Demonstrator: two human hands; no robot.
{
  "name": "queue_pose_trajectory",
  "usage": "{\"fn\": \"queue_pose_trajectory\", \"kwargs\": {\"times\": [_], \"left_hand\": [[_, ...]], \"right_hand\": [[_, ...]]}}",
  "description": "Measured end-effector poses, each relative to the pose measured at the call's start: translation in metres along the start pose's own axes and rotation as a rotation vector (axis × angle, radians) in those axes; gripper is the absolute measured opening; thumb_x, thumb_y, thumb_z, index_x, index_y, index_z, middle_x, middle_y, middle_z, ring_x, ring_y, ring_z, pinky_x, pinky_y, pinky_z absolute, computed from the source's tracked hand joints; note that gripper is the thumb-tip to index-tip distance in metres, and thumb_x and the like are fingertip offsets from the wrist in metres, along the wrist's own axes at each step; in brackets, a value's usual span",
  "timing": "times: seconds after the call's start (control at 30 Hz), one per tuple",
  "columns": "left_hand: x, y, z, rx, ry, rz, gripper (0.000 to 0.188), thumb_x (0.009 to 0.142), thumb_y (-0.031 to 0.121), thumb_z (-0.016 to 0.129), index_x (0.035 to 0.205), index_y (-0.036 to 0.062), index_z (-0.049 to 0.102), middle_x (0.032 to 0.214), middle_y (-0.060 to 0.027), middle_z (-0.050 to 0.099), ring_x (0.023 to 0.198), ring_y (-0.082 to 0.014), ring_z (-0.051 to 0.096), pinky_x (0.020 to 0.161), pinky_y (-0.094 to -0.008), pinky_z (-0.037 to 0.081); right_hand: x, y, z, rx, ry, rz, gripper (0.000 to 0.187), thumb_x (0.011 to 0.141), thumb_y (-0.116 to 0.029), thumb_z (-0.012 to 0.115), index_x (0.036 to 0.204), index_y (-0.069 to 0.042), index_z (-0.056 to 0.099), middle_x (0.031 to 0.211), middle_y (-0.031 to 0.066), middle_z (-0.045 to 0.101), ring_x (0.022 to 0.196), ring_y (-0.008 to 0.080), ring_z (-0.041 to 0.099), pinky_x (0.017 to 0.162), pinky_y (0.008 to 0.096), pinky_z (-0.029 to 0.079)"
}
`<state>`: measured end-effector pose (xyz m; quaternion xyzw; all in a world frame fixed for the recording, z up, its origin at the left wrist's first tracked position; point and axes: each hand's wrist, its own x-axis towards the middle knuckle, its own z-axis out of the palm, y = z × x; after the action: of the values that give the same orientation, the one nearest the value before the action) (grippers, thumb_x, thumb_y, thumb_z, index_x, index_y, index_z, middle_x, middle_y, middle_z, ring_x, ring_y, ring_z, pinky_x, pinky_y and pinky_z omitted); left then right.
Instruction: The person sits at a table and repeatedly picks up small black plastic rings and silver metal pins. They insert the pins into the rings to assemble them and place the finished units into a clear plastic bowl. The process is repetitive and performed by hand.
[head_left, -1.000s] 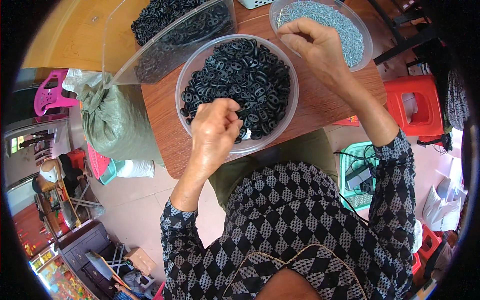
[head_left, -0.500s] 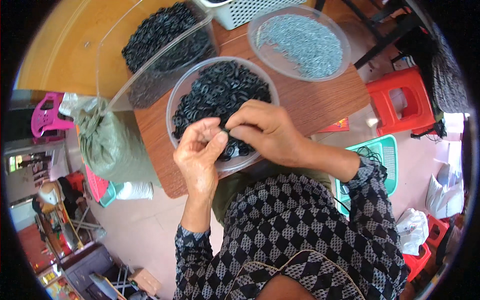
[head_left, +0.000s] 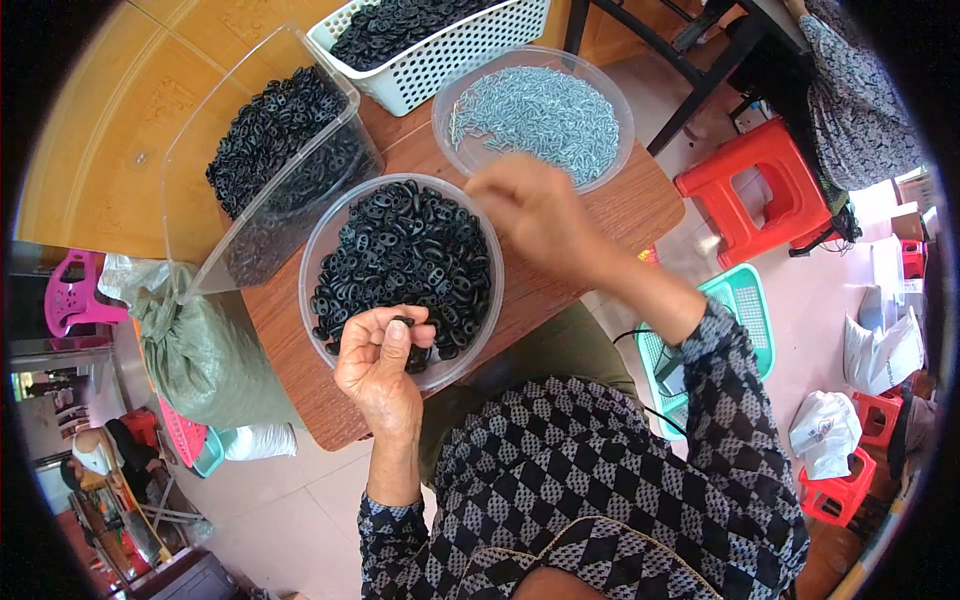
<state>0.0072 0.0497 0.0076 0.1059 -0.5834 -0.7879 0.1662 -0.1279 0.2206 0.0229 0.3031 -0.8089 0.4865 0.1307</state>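
At the near edge of a round clear tub (head_left: 306, 262) my left hand (head_left: 380, 385) pinches a small black plastic piece (head_left: 404, 321) between thumb and fingers. The tub holds a heap of black plastic pieces (head_left: 405, 245), oval with holes through them. My right hand (head_left: 545, 215) is up and to the right, between that tub and a shallow clear tub (head_left: 626, 135) of small silvery screws (head_left: 545, 112). Motion smears its fingers, so whether anything is in them cannot be made out.
A tilted clear bin (head_left: 352, 105) and a white perforated basket (head_left: 420, 82) hold more black pieces at the back of the wooden table (head_left: 292, 375). A green sack (head_left: 205, 350) stands left. To the right are a red stool (head_left: 765, 190) and a teal basket (head_left: 762, 310).
My right hand has left my left hand and moved right toward the screws. The left stays over the tub's near edge, still pinching the piece. The view has shifted.
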Motion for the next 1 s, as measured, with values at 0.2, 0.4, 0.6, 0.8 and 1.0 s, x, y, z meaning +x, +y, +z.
{"fn": "queue_pose_trajectory", "kwargs": {"times": [0.2, 0.4, 0.6, 0.8, 1.0], "left_hand": [[-0.006, -0.003, -0.004, -0.035, -0.019, -0.033, 0.011, 0.086, 0.007, 0.059, 0.089, -0.0024, 0.054, 0.078, -0.0141, 0.063, 0.059, -0.0137, 0.058, 0.055, -0.0243, 0.049], [-0.007, -0.004, -0.005, 0.013, -0.006, -0.036, 0.012, 0.085, 0.006, 0.060, 0.091, -0.0035, 0.055, 0.078, -0.0121, 0.062, 0.062, -0.0136, 0.059, 0.055, -0.0226, 0.050], [-0.007, -0.003, 0.000, 0.026, 0.019, -0.058, 0.012, 0.084, 0.006, 0.061, 0.090, -0.0034, 0.055, 0.075, -0.0129, 0.063, 0.057, -0.0129, 0.056, 0.054, -0.0225, 0.048], [-0.008, -0.002, 0.000, 0.030, 0.008, -0.063, 0.012, 0.084, 0.006, 0.061, 0.090, -0.0038, 0.056, 0.074, -0.0127, 0.062, 0.058, -0.0129, 0.056, 0.053, -0.0227, 0.047], [-0.009, -0.003, -0.002, 0.020, 0.012, -0.060, 0.012, 0.083, 0.005, 0.061, 0.089, -0.0046, 0.056, 0.075, -0.0127, 0.062, 0.057, -0.0132, 0.056, 0.053, -0.0226, 0.047]], "right_hand": [[0.030, 0.069, -0.038, -0.600, -0.168, -0.067, 0.006, 0.072, -0.006, 0.062, 0.078, -0.006, 0.065, 0.078, 0.0108, 0.060, 0.076, 0.0281, 0.057, 0.066, 0.0384, 0.045], [0.032, 0.076, -0.023, -0.721, -0.304, -0.130, 0.005, 0.071, -0.005, 0.062, 0.074, -0.008, 0.065, 0.073, 0.0094, 0.056, 0.078, 0.0289, 0.055, 0.065, 0.0401, 0.045], [0.036, 0.079, -0.030, -0.659, -0.261, -0.129, 0.006, 0.069, -0.006, 0.064, 0.075, -0.007, 0.065, 0.073, 0.0095, 0.056, 0.077, 0.0284, 0.055, 0.065, 0.0401, 0.045], [0.038, 0.078, -0.031, -0.552, -0.373, -0.089, 0.006, 0.069, -0.007, 0.066, 0.075, -0.007, 0.065, 0.074, 0.0094, 0.058, 0.079, 0.0279, 0.056, 0.067, 0.0400, 0.044], [0.040, 0.069, -0.022, -0.484, -0.471, -0.167, 0.007, 0.069, -0.008, 0.065, 0.076, -0.007, 0.065, 0.072, 0.0101, 0.056, 0.078, 0.0288, 0.055, 0.066, 0.0403, 0.044]]}}
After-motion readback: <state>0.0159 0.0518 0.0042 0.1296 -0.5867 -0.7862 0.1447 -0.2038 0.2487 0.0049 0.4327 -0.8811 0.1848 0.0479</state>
